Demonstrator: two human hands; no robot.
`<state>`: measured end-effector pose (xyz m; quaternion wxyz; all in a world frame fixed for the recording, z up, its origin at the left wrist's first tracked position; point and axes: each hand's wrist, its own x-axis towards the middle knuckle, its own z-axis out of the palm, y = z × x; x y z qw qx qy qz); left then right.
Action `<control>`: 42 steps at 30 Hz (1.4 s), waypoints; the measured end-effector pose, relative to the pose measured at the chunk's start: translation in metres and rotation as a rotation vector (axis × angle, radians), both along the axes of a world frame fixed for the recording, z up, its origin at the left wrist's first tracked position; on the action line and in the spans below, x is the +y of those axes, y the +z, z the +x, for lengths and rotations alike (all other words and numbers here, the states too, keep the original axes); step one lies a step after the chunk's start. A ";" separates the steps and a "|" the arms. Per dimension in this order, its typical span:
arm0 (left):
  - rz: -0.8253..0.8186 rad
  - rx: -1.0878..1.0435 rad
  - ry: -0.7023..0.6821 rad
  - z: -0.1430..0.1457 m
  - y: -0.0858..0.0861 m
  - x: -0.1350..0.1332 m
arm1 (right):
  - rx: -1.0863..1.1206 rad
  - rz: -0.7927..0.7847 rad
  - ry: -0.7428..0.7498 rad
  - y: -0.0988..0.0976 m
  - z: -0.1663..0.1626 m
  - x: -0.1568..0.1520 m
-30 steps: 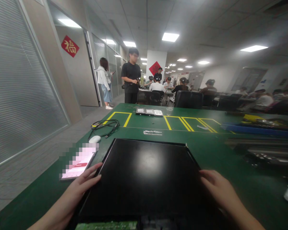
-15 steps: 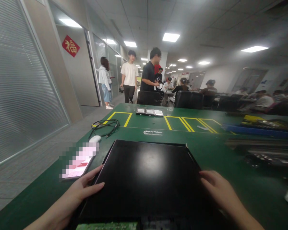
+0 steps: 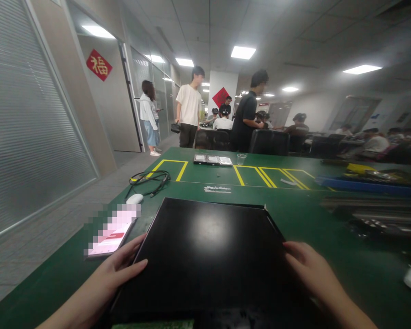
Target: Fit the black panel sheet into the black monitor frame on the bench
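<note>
One phone (image 3: 111,237) with a pink screen lies just beside the left hand (image 3: 118,265), which holds the left edge of one black flat panel (image 3: 208,260), thumb on top. Past the phone are one white mouse (image 3: 134,199) and one black cable (image 3: 164,183). The panel, in the middle, hides part of the green table (image 3: 192,189). Behind it sit three hard drives (image 3: 213,160) and one clear cup (image 3: 240,159). The right hand (image 3: 306,260) grips the panel's right edge. Farther right is one blue tray (image 3: 370,186).
</note>
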<state>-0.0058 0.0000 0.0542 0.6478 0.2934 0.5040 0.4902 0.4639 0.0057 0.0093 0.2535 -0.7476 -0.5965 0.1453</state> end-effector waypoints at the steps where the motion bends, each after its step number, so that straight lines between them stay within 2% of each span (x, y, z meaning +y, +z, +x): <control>1: 0.013 0.002 -0.001 -0.001 -0.001 0.000 | -0.002 0.005 0.003 0.000 0.000 0.000; 9: 0.074 0.062 -0.001 -0.003 -0.004 0.000 | -0.010 0.000 0.027 0.002 -0.002 0.000; 22: 0.061 0.056 -0.005 -0.002 0.001 -0.001 | -0.011 -0.010 0.031 0.005 -0.003 -0.001; 25: 0.055 0.090 0.034 0.001 0.004 -0.004 | 0.006 0.005 0.023 0.003 -0.001 0.000; 28: 0.117 0.132 0.078 0.003 0.005 -0.007 | 0.045 0.019 -0.007 -0.002 0.001 0.002; 33: 0.190 0.133 0.056 0.006 0.007 -0.010 | 0.233 0.082 -0.101 -0.005 0.002 0.005; 36: 0.154 0.078 0.066 0.009 0.010 -0.013 | 0.341 0.068 -0.165 -0.001 0.000 0.005; 39: 0.124 0.012 0.019 0.009 0.013 -0.013 | 0.440 0.054 -0.194 0.006 -0.002 0.004; 42: 0.148 0.018 0.045 0.005 0.015 -0.011 | 0.720 0.074 -0.194 0.015 -0.004 0.000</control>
